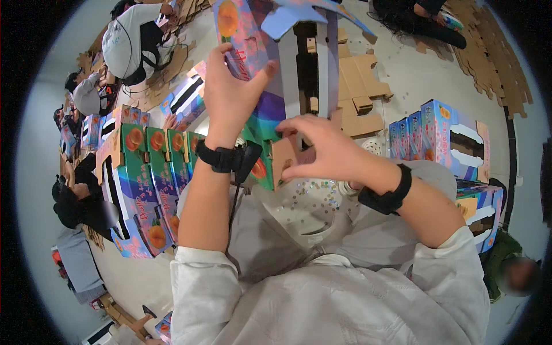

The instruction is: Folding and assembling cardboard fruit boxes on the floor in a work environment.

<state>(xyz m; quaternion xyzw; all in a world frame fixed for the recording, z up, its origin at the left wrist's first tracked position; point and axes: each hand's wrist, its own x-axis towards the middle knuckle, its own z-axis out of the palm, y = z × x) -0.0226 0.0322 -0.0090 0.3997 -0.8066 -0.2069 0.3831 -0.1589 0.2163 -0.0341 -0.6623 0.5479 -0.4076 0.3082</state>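
A tall printed carton stands tilted in front of me, purple, blue and green with fruit pictures. Its light blue top flaps stick out, and a dark handle slot runs down one side. My left hand grips the carton's left side, thumb on the printed face and fingers spread along the edge; some fingers are hidden. Lower down, my right hand curls its fingers and thumb around the brown end flap at the carton's near end. Both wrists wear black straps.
Several similar cartons stand in a row at my left, with more cartons at my right. Flattened brown cardboard lies beyond the carton. Confetti-like dots show between my legs. Other people sit at the left and far side.
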